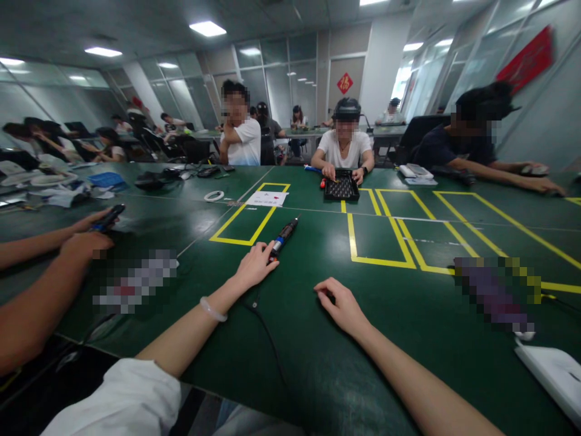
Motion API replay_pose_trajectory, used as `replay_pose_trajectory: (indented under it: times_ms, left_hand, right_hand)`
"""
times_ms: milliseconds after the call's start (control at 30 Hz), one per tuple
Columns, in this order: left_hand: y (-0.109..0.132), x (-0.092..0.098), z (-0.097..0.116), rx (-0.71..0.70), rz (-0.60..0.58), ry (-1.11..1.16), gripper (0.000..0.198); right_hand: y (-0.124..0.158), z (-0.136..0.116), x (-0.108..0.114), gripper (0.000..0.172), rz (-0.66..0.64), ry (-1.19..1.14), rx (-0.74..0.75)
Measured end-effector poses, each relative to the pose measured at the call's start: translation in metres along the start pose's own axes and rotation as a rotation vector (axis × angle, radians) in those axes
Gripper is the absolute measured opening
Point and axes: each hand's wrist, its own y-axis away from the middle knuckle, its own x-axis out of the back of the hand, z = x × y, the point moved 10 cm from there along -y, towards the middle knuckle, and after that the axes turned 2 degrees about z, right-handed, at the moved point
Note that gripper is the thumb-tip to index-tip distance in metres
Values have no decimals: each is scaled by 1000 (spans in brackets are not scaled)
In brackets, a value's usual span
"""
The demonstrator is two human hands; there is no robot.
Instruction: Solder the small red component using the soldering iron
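My left hand [255, 265] rests on the green table [318, 339] with its fingers stretched over the near end of a black electric screwdriver [285, 234] that has a blue band. The tool lies on the table, tip pointing away. Its black cord [265, 330] runs back toward me. A pale bracelet sits on my left wrist. My right hand [341, 306] lies on the table to the right, fingers curled inward in a loose pinch; I cannot make out anything in them.
Yellow tape rectangles [381, 239] mark the table. A person opposite handles a black tray [341, 188]. A white paper [267, 198] lies mid-table. A co-worker's arms at left hold a black tool [109, 217]. A white object [551, 369] sits at the right edge.
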Motion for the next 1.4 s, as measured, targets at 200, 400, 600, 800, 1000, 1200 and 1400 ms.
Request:
replay_pose_trajectory:
  times_ms: [200, 400, 600, 800, 1000, 1200, 1400]
  left_hand:
    - [-30, -2, -83, 142, -26, -73, 62]
    - [-49, -7, -146, 231, -68, -115, 61]
    - [-60, -9, -175, 247, -73, -144, 63]
    - [-58, 0, -176, 246, -27, -188, 59]
    - [-50, 16, -155, 225, 118, -270, 38]
    - [-49, 14, -154, 245, 120, -236, 27]
    - [-48, 18, -162, 300, 148, -189, 26]
  right_hand:
    - [-1, 1, -2, 16, -8, 13, 2]
    - [-1, 1, -4, 15, -25, 34, -2]
    - [-1, 0, -4, 14, -28, 38, -5]
    - [-2, 4, -6, 14, -34, 40, -4]
    - [-2, 5, -6, 14, -32, 41, 0]
    - [-2, 3, -5, 14, -35, 43, -2]
    - [-1, 4, -6, 13, -37, 47, -4]
